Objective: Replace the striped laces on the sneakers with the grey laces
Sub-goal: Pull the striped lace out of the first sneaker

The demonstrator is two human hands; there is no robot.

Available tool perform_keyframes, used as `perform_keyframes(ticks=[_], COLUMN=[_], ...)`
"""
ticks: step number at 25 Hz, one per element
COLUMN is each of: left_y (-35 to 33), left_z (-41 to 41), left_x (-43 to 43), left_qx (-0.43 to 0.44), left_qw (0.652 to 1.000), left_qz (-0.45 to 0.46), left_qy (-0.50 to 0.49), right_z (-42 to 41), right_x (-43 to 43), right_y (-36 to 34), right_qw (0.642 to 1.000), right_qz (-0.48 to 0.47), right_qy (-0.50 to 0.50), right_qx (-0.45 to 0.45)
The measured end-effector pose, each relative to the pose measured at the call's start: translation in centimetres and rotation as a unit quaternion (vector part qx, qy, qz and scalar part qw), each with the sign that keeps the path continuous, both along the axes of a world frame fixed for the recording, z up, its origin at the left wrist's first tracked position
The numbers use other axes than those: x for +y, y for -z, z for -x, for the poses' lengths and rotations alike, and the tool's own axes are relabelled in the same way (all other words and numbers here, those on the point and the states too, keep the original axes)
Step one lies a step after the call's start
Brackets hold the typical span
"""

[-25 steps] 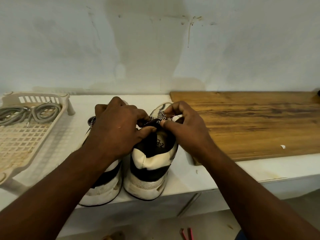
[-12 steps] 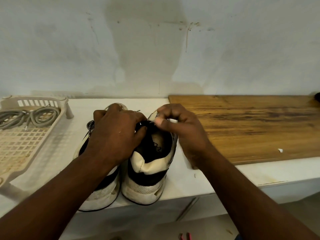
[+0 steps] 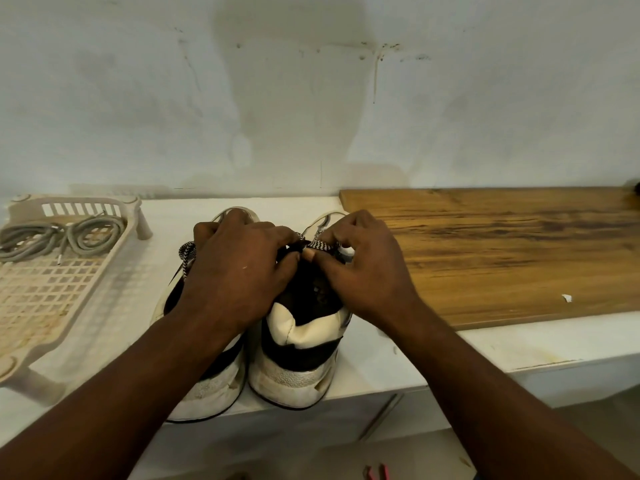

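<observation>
Two sneakers, heels toward us, at the table's front edge. Our left hand and right hand meet over the right-side one, both pinching its striped lace. Farther left: grey laces, coiled in a lattice tray. Farther right: wooden board, against the wall.

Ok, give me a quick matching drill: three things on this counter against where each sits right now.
Things:
1 grey coiled laces
2 black-and-white striped lace
3 small white scrap

Places:
A on the brown wooden board
B pinched between left hand and right hand
C in the beige slotted plastic tray

Pairs: 1-C, 2-B, 3-A.
</observation>
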State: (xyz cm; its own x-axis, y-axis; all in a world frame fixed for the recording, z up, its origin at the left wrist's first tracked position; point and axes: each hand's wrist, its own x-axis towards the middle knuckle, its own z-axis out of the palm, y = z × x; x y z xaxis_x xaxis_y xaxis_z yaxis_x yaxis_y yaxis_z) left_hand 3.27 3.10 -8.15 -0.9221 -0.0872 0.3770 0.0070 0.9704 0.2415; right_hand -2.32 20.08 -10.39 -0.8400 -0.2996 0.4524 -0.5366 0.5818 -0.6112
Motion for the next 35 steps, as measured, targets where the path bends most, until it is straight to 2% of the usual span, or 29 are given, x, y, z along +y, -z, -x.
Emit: perform_keyframes(ticks=[1,3,5,6,8,11,14,16,17,20,25,27,28,29,30,31,32,33,35], left_y=[0.0,0.0,0.0,0.0,0.0,0.0,-0.1,0.0,0.0,0.1,0.1,0.1,0.1,0.0,0.0,0.0,0.1,0.1,0.2], left_z=[0.0,0.0,0.0,0.0,0.0,0.0,0.0,-0.1,-0.1,-0.1,0.0,-0.1,-0.1,-0.1,-0.1,-0.1,-0.1,0.0,0.0], left_x=[0.0,0.0,0.0,0.0,0.0,0.1,0.1,0.0,0.0,-0.1,-0.2,0.0,0.0,0.1,0.1,0.1,0.0,0.0,-0.1], left_qx=[0.000,-0.003,-0.012,-0.014,-0.015,-0.015,-0.026,-0.021,-0.017,-0.013,-0.015,-0.015,-0.013,-0.014,-0.015,-0.016,-0.015,-0.014,-0.012], left_qw=[1.000,1.000,1.000,1.000,1.000,1.000,0.999,1.000,1.000,1.000,1.000,1.000,1.000,1.000,1.000,1.000,1.000,1.000,1.000], left_qz=[-0.003,0.002,0.010,0.009,0.008,0.016,0.015,0.018,0.017,0.017,0.016,0.017,0.016,0.015,0.014,0.016,0.019,0.024,0.026], left_qy=[-0.001,-0.003,-0.005,-0.004,-0.005,-0.007,-0.012,-0.010,-0.009,-0.008,-0.011,-0.012,-0.012,-0.011,-0.011,-0.011,-0.010,-0.010,-0.012], right_z=[0.0,0.3,0.0,-0.1,-0.5,-0.7,-0.9,-0.8,-0.7,-0.1,-0.4,-0.6,-0.7,-0.8,-0.7,-0.6,-0.4,-0.2,0.1], right_x=[-0.1,0.0,0.4,0.7,0.8,0.1,-0.7,-1.0,-0.8,-0.1,-0.2,-0.4,-0.2,0.0,0.4,0.9,1.4,1.7,2.0], right_y=[0.1,-0.5,-1.7,-2.1,-2.3,-2.3,-1.5,-0.9,-0.8,-1.0,-1.1,-1.4,-2.0,-2.8,-3.4,-4.1,-4.5,-4.6,-4.2], right_qw=[1.000,0.982,0.904,0.885,0.917,0.970,0.997,0.998,0.997,0.998,0.999,0.998,0.982,0.935,0.858,0.789,0.766,0.806,0.940], right_qz=[0.021,0.168,0.352,0.376,0.324,0.213,0.075,-0.033,-0.054,-0.048,-0.041,0.044,0.150,0.287,0.424,0.519,0.554,0.519,0.286], right_qy=[0.006,-0.015,-0.078,-0.098,-0.095,-0.035,-0.012,0.018,0.030,0.018,0.019,-0.005,-0.044,-0.101,-0.152,-0.176,-0.162,-0.115,-0.008], right_qx=[-0.003,-0.084,-0.229,-0.258,-0.212,-0.107,-0.015,0.051,0.044,-0.025,-0.009,-0.047,-0.108,-0.180,-0.245,-0.279,-0.282,-0.261,-0.183])
